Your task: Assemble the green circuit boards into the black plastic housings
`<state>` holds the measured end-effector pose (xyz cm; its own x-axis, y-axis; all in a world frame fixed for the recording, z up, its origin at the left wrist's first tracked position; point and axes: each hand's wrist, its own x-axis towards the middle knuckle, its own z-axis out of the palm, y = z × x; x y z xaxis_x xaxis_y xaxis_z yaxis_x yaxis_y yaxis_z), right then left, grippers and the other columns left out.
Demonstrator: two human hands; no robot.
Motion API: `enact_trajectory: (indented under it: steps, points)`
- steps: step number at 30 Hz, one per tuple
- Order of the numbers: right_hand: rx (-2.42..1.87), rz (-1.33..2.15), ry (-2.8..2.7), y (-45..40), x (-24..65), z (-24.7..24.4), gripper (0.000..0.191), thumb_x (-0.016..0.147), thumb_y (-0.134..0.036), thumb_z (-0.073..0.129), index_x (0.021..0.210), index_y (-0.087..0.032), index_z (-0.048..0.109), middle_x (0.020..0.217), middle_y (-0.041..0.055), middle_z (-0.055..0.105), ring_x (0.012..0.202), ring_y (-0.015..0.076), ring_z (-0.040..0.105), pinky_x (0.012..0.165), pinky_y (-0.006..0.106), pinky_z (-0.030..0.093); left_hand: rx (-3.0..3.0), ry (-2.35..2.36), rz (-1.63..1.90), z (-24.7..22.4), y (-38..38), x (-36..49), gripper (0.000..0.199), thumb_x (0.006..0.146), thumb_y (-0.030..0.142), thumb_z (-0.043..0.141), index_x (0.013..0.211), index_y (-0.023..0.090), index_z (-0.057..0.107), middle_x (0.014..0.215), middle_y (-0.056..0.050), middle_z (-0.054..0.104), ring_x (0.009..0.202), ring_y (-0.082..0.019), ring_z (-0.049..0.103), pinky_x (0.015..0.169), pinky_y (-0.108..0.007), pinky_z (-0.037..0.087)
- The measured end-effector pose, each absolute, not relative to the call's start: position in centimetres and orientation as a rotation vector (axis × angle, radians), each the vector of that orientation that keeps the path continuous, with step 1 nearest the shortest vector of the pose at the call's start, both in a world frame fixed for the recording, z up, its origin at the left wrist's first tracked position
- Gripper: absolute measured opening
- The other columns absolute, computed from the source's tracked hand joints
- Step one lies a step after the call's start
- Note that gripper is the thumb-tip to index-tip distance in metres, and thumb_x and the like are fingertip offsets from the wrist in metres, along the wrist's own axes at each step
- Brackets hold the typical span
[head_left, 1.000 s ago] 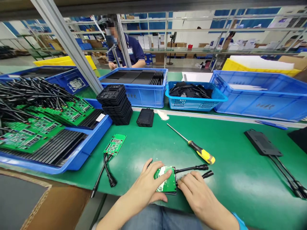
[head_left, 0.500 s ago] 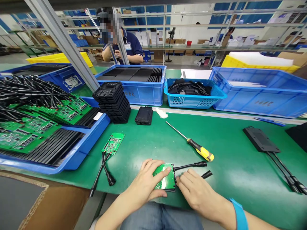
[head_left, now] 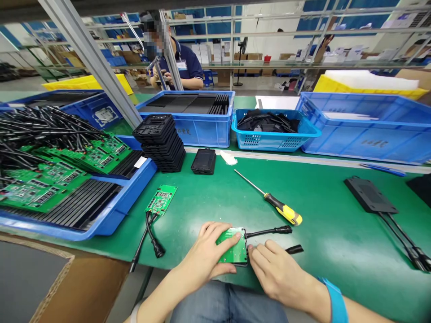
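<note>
Left hand (head_left: pixel 210 249) holding green circuit board (head_left: pixel 232 248) at the near edge of green worktable (head_left: pixel 319 233), board face up over black casing (head_left: pixel 241 264), casing rim showing at right and near edges. Left fingers: one lies across the board, thumb apart along the near side, others close together at the far side. Right hand (head_left: pixel 278 271) at the board's right edge, fingers curled in and bunched; the hand hides what the tips pinch, if anything, can't tell. Upper black cable (head_left: pixel 269 231) runs right from the board, lower black cable (head_left: pixel 295 249) pokes out past the right hand. Blue wristband (head_left: pixel 333 299) on right wrist.

Yellow-black screwdriver (head_left: pixel 283 209) beyond the hands, shaft pointing far left. Second circuit board (head_left: pixel 162 199) to the left, display side up, two cables toward near edge. Tall stack of black casings (head_left: pixel 161 144) behind it, short casing stack (head_left: pixel 204 161) just beside. Blue tray (head_left: pixel 129 202) far left with boards, cables, black panels. Closed black unit (head_left: pixel 372 196) at right, two cables attached. Blue bin (head_left: pixel 202 130) and perforated blue basket (head_left: pixel 271 141) along the back, person (head_left: pixel 188 65) behind the bin
</note>
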<state>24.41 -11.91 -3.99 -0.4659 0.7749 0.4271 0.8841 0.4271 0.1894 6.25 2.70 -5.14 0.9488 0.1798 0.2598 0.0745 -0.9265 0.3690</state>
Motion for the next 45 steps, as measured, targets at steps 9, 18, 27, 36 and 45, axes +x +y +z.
enact_trajectory:
  steps: [9,18,27,36,45]
  points:
    - [-1.495,-0.353,-2.521,-10.8,25.4,-3.1,0.019,0.084,-0.005,0.047,0.073,-0.013,0.060,0.069,0.0053,0.054,0.061,0.0188,0.045,0.059,0.034,0.031,2.756,0.212,0.386,-4.8,2.5,6.3,0.074,0.073,0.041,0.079,0.135,0.019,0.045,0.127,-0.018,0.050,0.114,-0.034,0.049,0.091,-0.054,0.043]
    - [-1.519,-0.072,-2.495,-10.5,26.5,-2.8,0.025,0.097,-0.013,0.044,0.080,-0.016,0.062,0.070,0.0018,0.055,0.063,0.0175,0.046,0.062,0.034,0.031,2.757,0.205,0.369,-5.1,2.6,6.3,0.069,0.078,0.044,0.074,0.135,0.021,0.045,0.130,-0.018,0.049,0.116,-0.035,0.047,0.093,-0.055,0.041]
    - [-1.766,-0.231,-2.141,-9.9,26.7,-4.3,0.035,0.104,-0.018,0.029,0.099,-0.014,0.063,0.076,0.0040,0.058,0.067,0.0180,0.049,0.066,0.031,0.031,2.768,0.212,0.398,-5.0,2.5,6.3,0.071,0.075,0.045,0.077,0.133,0.022,0.046,0.129,-0.016,0.050,0.114,-0.034,0.048,0.093,-0.053,0.041]
    - [-1.411,0.101,-2.199,-8.5,28.5,-3.9,0.035,0.103,-0.018,0.032,0.089,-0.013,0.064,0.071,0.0038,0.057,0.066,0.0163,0.046,0.066,0.030,0.035,2.753,0.216,0.368,-4.5,2.4,6.4,0.065,0.077,0.047,0.074,0.131,0.020,0.048,0.129,-0.018,0.052,0.114,-0.033,0.049,0.092,-0.054,0.041]
    - [-1.481,-0.693,-2.658,-9.3,24.8,-3.0,0.039,0.084,0.003,0.030,0.086,-0.005,0.068,0.072,0.0153,0.060,0.065,0.0260,0.050,0.063,0.041,0.035,2.778,0.221,0.331,-4.2,2.5,6.6,0.071,0.072,0.050,0.078,0.131,0.020,0.051,0.128,-0.018,0.054,0.115,-0.034,0.051,0.093,-0.055,0.041]
